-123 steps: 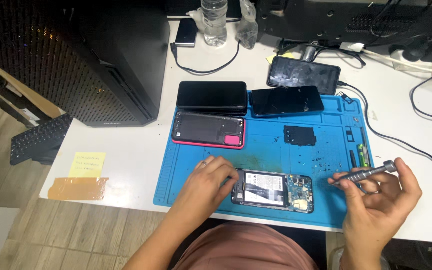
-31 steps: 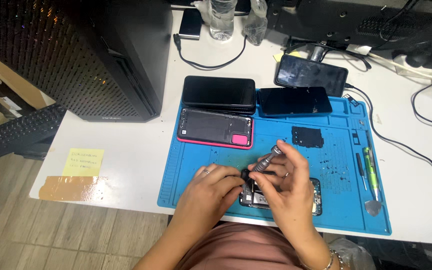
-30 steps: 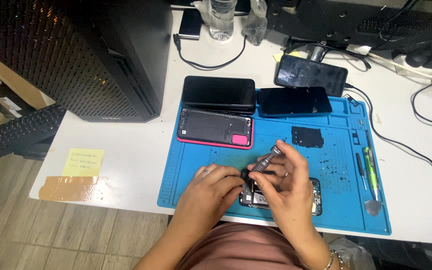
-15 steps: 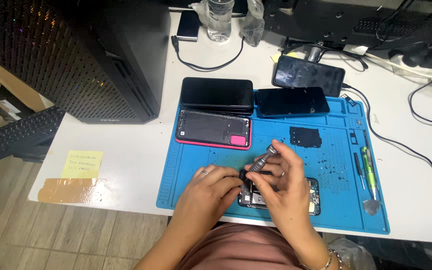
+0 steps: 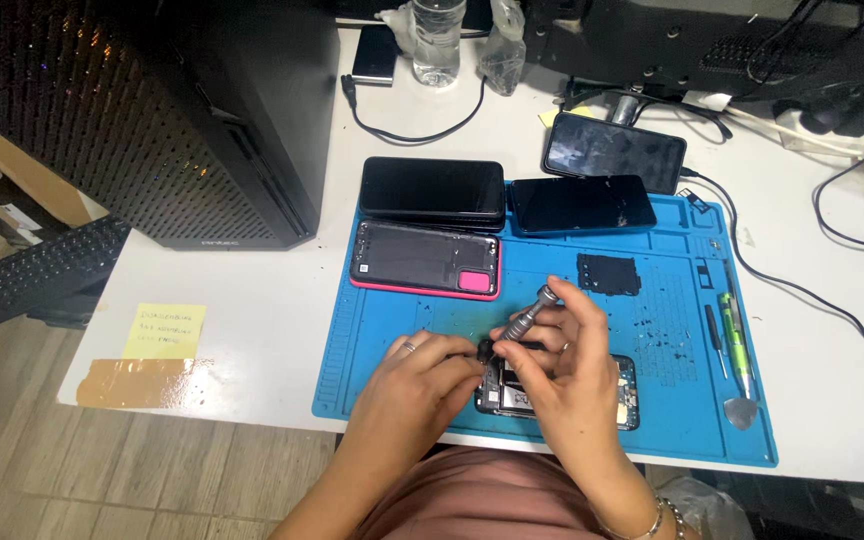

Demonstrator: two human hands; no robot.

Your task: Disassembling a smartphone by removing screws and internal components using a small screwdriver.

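Two hands work on an open phone on a blue mat.

The left hand (image 5: 417, 375) presses down on the left end of the phone (image 5: 557, 388), fingers curled on it. The right hand (image 5: 567, 375) is closed around a screwdriver (image 5: 522, 322), tip down at the phone's left end. Four seconds ago that hand held the tool off to the right; now it sits over the phone. The mat (image 5: 372, 330) lies near the table edge. Farther back lie a pink case (image 5: 424, 260), two dark phones (image 5: 432, 190) and another phone (image 5: 614, 150).
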